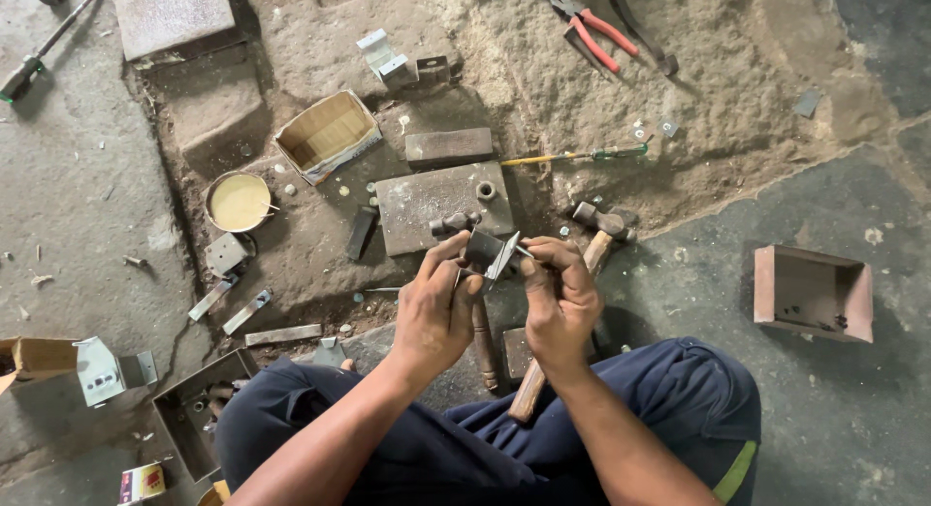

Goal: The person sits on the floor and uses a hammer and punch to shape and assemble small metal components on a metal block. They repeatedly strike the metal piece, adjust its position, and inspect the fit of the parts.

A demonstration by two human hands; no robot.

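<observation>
I see my left hand and right hand pinching a small metal bracket between closed fingers, raised for steadiness, hammer at 3 o'clock.

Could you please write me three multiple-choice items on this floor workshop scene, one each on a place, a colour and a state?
1. Where does the round tin of yellowish paste lie?
A. beside the open cardboard box
B. inside the rusty metal box
C. on the person's lap

2. What colour are the handles of the pliers at the top?
A. blue
B. red
C. green

3. How is the small folded grey metal bracket held?
A. lying loose on the flat steel plate
B. by one hand only
C. between the left hand and right hand

Answers: 1 A, the tin sits just left of and below the box. 2 B, the handles are plainly red. 3 C, fingers of both hands grip it.
</observation>
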